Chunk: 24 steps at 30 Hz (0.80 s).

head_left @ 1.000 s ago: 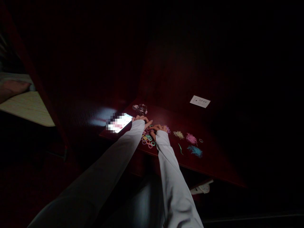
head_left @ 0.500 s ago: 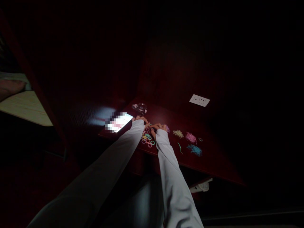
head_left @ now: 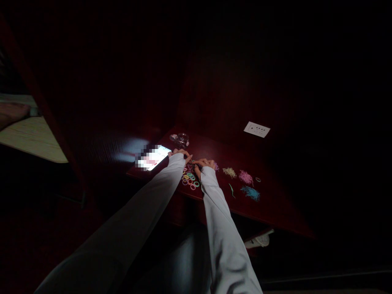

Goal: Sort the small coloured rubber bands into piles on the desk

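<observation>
Both hands are close together over the dark red table [head_left: 269, 212]. My left hand [head_left: 181, 153] has its fingers bent in a pinch beside the lit phone [head_left: 159, 156]. My right hand [head_left: 205, 164] is also closed, its fingertips pointing at the left ones. Whatever small thing lies between the fingertips is too dim to make out. Just below them lie several coloured rings [head_left: 190, 179], in green, yellow, pink and purple. A pile of purple bands [head_left: 217, 166] is partly hidden behind my right hand. To the right is a thin green hook-like tool [head_left: 232, 190].
Further right are piles of yellow bands [head_left: 229, 172], pink bands [head_left: 246, 177] and blue bands [head_left: 251, 193], plus a single pale ring [head_left: 258, 179]. Clear round objects [head_left: 181, 139] stand behind my left hand. A socket plate [head_left: 257, 129] is on the wall. Another person's limb [head_left: 14, 113] shows far left.
My left hand has shifted slightly left, and its fingertips have drawn a little apart from my right hand. The objects on the table stay where they were.
</observation>
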Each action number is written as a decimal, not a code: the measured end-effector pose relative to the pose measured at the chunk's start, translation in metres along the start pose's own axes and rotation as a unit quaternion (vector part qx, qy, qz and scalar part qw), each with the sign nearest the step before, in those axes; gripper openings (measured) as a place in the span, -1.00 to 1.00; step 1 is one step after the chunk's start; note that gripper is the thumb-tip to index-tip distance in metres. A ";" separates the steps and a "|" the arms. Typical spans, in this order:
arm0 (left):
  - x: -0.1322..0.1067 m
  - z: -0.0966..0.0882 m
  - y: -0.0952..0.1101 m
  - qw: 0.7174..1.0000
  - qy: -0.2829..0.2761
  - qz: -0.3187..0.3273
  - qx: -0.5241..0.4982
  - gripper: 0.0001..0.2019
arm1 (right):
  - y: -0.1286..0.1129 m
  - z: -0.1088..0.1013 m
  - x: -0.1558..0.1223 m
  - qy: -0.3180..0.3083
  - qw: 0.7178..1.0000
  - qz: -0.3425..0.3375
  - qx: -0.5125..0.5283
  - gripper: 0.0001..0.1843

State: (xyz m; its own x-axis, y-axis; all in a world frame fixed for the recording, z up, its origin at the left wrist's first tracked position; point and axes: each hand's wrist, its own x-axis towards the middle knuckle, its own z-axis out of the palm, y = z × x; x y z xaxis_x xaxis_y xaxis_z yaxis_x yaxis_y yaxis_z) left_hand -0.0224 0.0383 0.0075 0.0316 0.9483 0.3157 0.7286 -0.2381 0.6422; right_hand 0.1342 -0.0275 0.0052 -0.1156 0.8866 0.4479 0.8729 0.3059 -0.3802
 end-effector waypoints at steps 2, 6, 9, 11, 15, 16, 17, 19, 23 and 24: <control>-0.001 0.000 0.001 1.000 0.002 0.002 0.001 -0.72 | 0.003 0.002 0.001 -0.010 1.000 0.002 -0.004 -0.70; -0.001 0.001 0.003 1.000 0.013 -0.009 0.003 -0.75 | 0.008 0.008 0.002 -0.023 1.000 0.018 -0.011 -0.76; 0.000 0.001 0.003 0.999 0.028 -0.014 -0.008 -0.78 | 0.008 0.009 0.003 -0.027 0.999 0.026 -0.012 -0.78; 0.001 0.000 0.004 0.999 0.034 -0.025 -0.015 -0.80 | 0.006 0.008 0.003 -0.030 0.999 0.026 -0.009 -0.78; 0.001 -0.003 0.005 0.997 0.049 -0.049 -0.035 -0.80 | -0.001 0.004 0.002 -0.028 0.999 0.033 0.002 -0.77; 0.001 -0.004 0.005 0.996 0.051 -0.052 -0.042 -0.80 | -0.002 0.003 0.002 -0.025 0.999 0.037 0.003 -0.76; 0.001 -0.005 0.006 0.996 0.053 -0.054 -0.049 -0.79 | -0.003 0.002 0.002 -0.022 0.999 0.038 0.002 -0.76; 0.001 -0.006 0.006 0.995 0.053 -0.057 -0.062 -0.77 | -0.003 0.002 0.002 -0.024 0.999 0.032 0.001 -0.76; 0.002 -0.006 0.006 0.994 0.052 -0.059 -0.077 -0.76 | 0.001 0.003 0.002 -0.037 0.999 0.017 -0.006 -0.77; 0.003 -0.006 0.005 0.994 0.052 -0.058 -0.079 -0.76 | 0.002 0.003 0.002 -0.040 0.999 0.019 -0.008 -0.77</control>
State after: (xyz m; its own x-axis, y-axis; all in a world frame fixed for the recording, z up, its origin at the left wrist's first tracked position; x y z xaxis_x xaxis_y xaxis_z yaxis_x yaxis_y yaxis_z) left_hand -0.0226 0.0382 0.0162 -0.1235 0.9463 0.2987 0.6071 -0.1661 0.7771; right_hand 0.1343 -0.0242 0.0032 -0.1195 0.9221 0.3680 0.8848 0.2671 -0.3819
